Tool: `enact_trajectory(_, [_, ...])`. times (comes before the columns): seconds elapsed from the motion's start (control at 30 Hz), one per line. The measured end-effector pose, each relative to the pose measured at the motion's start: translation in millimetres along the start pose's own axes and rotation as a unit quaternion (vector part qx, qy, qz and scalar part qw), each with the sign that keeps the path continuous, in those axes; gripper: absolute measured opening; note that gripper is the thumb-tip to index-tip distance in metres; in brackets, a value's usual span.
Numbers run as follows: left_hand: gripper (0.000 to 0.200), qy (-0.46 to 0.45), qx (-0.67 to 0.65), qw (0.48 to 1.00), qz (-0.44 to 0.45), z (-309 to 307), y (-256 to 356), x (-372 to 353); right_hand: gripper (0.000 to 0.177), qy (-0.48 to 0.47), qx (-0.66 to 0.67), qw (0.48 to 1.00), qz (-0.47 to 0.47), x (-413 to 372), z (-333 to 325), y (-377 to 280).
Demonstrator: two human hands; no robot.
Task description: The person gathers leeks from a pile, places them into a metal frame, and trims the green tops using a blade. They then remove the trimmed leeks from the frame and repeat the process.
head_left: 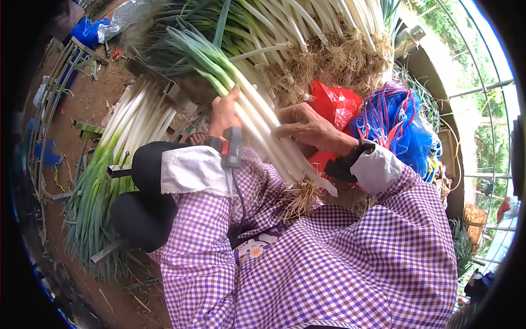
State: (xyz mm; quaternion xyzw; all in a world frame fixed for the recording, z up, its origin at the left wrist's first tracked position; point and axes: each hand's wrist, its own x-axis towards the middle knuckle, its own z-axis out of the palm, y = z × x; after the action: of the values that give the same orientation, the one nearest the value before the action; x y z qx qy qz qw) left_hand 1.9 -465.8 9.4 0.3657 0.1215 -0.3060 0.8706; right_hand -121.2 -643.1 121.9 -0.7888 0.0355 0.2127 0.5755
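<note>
A few long green onions [257, 120] lie slantwise across my lap, green leaves pointing up and left, with their hairy roots [302, 198] toward my body. My left hand [223, 114] is closed around the white stalks just below the green part. Lower down, my right hand [315, 129] grips the white shafts from the other side, thumb across them; its other fingers are partly hidden. Beside the roots, a pale strip of outer skin [323, 183] sticks out loose from the stalks.
A big pile of green onions [329, 22] with rooty ends lies ahead. More stalks [123, 131] rest on a metal frame at left. A red plastic bag [334, 101] and blue netting with strings [397, 118] sit at right. A metal rack [52, 98] stands far left.
</note>
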Motion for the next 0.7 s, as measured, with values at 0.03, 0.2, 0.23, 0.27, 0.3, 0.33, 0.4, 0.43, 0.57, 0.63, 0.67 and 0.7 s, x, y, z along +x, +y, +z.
enact_trajectory(0.03, [0.041, -0.003, 0.0, 1.0, -0.004, 0.4, 0.6, -0.8, 0.036, -0.001, 0.007, 1.0, 0.01, -2.6, 1.0, -3.6])
enact_trajectory(0.2, [0.039, -0.004, 0.02, 1.0, 0.012, -14.6, -12.5, 13.9, 0.031, -0.027, 0.045, 0.999, 0.003, -9.1, 5.4, -9.9])
enact_trajectory(0.23, [0.037, 0.01, 0.03, 0.999, 0.013, -9.1, -10.2, 8.8, 0.028, -0.031, 0.044, 0.998, 0.024, -8.9, 5.8, -9.9])
enact_trajectory(0.27, [0.035, 0.011, 0.026, 0.999, 0.014, -4.5, -7.8, 4.3, 0.029, -0.043, 0.049, 0.998, 0.025, -7.7, 5.4, -7.7])
enact_trajectory(0.3, [0.033, 0.014, 0.024, 1.0, 0.013, -2.5, -7.2, 1.0, 0.029, -0.042, 0.056, 0.997, 0.015, -5.7, 6.5, -2.0])
enact_trajectory(0.33, [0.031, 0.014, 0.051, 0.998, 0.017, -2.5, -7.1, 0.8, 0.029, -0.052, 0.045, 0.997, 0.02, -4.5, 4.0, 0.3])
enact_trajectory(0.4, [0.029, 0.025, 0.064, 0.998, 0.017, 0.9, -5.3, -0.5, 0.031, -0.056, 0.045, 0.997, 0.035, -2.2, 2.6, 4.2])
enact_trajectory(0.43, [0.03, 0.026, 0.065, 0.997, 0.024, 1.7, -6.5, -0.6, 0.031, -0.076, 0.008, 0.997, 0.019, 2.2, -3.9, 4.3])
enact_trajectory(0.57, [0.032, 0.041, 0.037, 0.997, 0.059, 7.9, -10.8, -0.9, 0.031, -0.037, -0.026, 0.999, -0.009, 38.1, -58.4, -1.4])
enact_trajectory(0.63, [0.033, 0.051, 0.005, 0.996, 0.076, 14.7, -15.7, -1.5, 0.028, 0.153, -0.061, 0.981, -0.101, 90.0, -104.5, 36.2])
enact_trajectory(0.67, [0.033, 0.044, 0.004, 0.997, 0.065, 22.2, -9.8, -8.6, 0.028, 0.244, -0.211, 0.94, -0.112, 114.3, -133.7, 34.2])
enact_trajectory(0.7, [0.034, 0.042, -0.005, 0.997, 0.061, 23.7, -10.2, -8.5, 0.033, 0.352, -0.358, 0.862, -0.072, 144.0, -158.3, 41.7])
